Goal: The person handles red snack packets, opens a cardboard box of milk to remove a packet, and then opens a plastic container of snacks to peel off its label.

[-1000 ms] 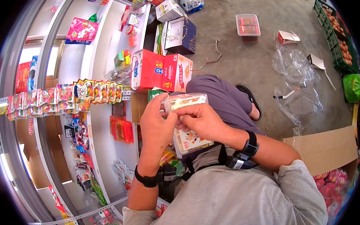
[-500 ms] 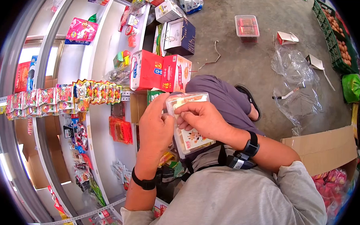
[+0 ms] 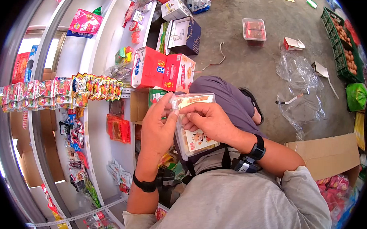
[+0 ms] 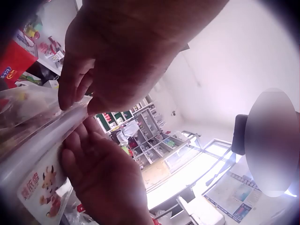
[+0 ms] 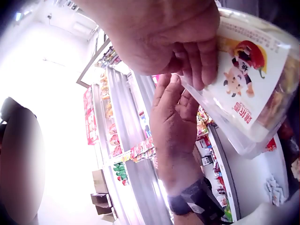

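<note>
A clear plastic container (image 3: 194, 141) with a cartoon label is held over the lap, its top edge between both hands. At its upper left corner, the left hand (image 3: 158, 123) grips the edge with thumb and fingers. The right hand (image 3: 207, 121) has curled fingers pinching the lid edge beside the left thumb. In the left wrist view, the left hand (image 4: 126, 51) and right hand (image 4: 105, 171) meet at the container's rim (image 4: 70, 119). The right wrist view shows the right hand (image 5: 173, 37) over the labelled face (image 5: 248, 77); its fingertips are partly hidden.
Shelves of packaged snacks stand at the left, with a red box (image 3: 150, 69) nearby. On the floor are another clear container (image 3: 254, 31), plastic wrap (image 3: 300, 78) and a green crate of eggs (image 3: 335, 45). A cardboard box (image 3: 325, 156) sits at the right.
The right fingers have moved slightly away from the left thumb along the container's edge. Both hands stay on the container, and the head view has shifted a little.
</note>
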The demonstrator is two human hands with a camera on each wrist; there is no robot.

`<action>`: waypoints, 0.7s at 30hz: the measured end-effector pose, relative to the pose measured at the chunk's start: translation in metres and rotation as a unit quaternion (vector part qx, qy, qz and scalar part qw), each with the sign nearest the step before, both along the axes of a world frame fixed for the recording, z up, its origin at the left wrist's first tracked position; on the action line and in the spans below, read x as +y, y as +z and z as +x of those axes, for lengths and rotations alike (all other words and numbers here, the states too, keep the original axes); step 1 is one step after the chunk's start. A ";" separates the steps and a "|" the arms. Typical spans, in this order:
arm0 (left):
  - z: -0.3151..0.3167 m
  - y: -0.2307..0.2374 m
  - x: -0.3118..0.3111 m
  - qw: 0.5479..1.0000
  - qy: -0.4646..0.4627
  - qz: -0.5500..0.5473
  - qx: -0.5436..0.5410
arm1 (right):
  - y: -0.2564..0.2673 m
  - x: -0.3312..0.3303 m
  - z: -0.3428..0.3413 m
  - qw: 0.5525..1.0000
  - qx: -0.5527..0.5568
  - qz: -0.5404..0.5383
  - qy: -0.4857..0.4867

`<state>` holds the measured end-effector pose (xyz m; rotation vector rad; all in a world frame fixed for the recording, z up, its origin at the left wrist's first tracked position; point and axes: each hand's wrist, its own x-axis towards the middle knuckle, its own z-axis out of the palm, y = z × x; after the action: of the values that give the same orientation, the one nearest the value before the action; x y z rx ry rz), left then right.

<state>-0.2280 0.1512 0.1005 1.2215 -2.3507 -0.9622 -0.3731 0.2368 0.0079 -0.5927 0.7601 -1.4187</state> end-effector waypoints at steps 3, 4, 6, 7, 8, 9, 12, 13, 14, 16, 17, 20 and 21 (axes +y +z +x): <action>-0.007 0.012 0.000 0.999 0.000 -0.003 -0.044 | 0.000 0.001 0.001 1.000 0.001 -0.014 -0.005; -0.009 0.012 0.001 0.998 0.003 -0.023 -0.058 | 0.001 0.001 0.001 1.000 0.001 -0.020 -0.008; -0.016 0.017 0.006 0.995 0.022 -0.043 -0.089 | 0.000 0.001 0.001 1.000 -0.002 -0.014 -0.007; -0.020 0.023 0.011 0.993 0.039 -0.043 -0.107 | 0.000 0.001 0.001 1.000 -0.004 -0.011 -0.006; -0.022 0.026 0.014 0.990 0.055 -0.042 -0.124 | 0.001 0.001 0.000 1.000 -0.001 -0.011 -0.008; -0.020 0.025 0.014 0.988 0.058 -0.050 -0.134 | 0.001 0.001 -0.001 1.000 0.001 -0.010 -0.009; -0.008 0.018 0.017 0.982 0.044 -0.089 -0.162 | 0.001 0.001 0.001 1.000 -0.004 -0.010 -0.023; -0.007 0.018 0.018 0.979 0.020 -0.115 -0.169 | 0.002 0.000 0.002 0.999 -0.007 -0.012 -0.029; -0.004 0.018 0.018 0.974 -0.004 -0.142 -0.175 | 0.004 0.001 0.002 1.000 -0.006 -0.003 -0.030; 0.005 0.014 0.010 0.962 -0.116 -0.214 -0.127 | 0.007 0.001 0.000 0.999 -0.005 0.014 -0.034; 0.007 0.012 0.008 0.948 -0.174 -0.248 -0.100 | 0.004 0.001 -0.001 0.999 0.011 0.014 -0.044; 0.015 0.018 0.031 0.994 -0.098 0.028 0.036 | -0.008 0.001 -0.006 0.996 0.048 0.027 -0.074; 0.017 0.019 0.034 0.995 -0.072 0.044 0.051 | -0.009 0.000 -0.007 0.995 0.053 0.035 -0.078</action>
<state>-0.2114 0.1849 0.1195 1.0167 -2.3638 -1.1575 -0.3804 0.2367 -0.0007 -0.5665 0.9536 -1.5046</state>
